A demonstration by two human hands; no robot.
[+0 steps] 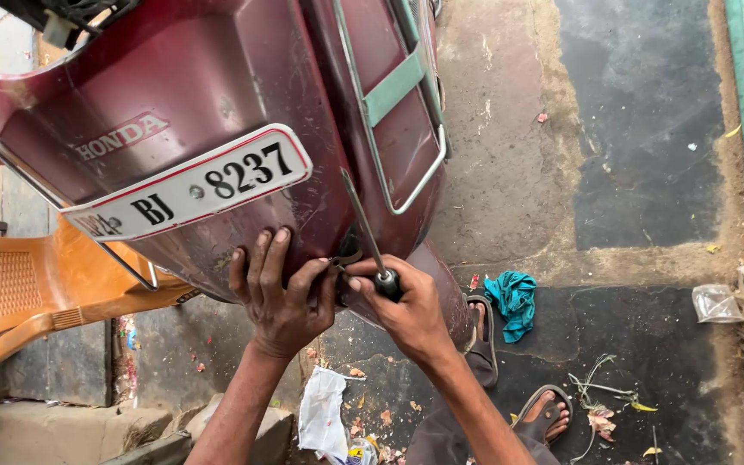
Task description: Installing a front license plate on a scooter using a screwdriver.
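your left hand (279, 297) is spread flat against the lower edge of the maroon scooter panel (217, 95), fingers fanned upward just under the white number plate (191, 185). its grip is open, closed around nothing; it looks to be there to brace the panel so it does not flex. its thumb reaches across to a small dark metal clip (344, 258) at the panel's edge, just beside your other hand.

your right hand (402, 306) has its grip closed around the black handle of a screwdriver (368, 237). the shaft runs up and to the left from your fist, lying close along the panel, and you cannot tell from here where its tip sits. holding it that steeply keeps it in line with the seam between the panel and the chrome guard rail (389, 146) to its right.

the scooter stands on the rough concrete floor (510, 172), tail toward you, so the work sits right below your chest. an orange plastic chair (19, 293) is just beside it on the left. on the floor near your sandalled feet (548, 413) lie a teal rag (514, 297), a crumpled white cloth (322, 413) and scattered litter, all within easy reach but well apart from the panel.
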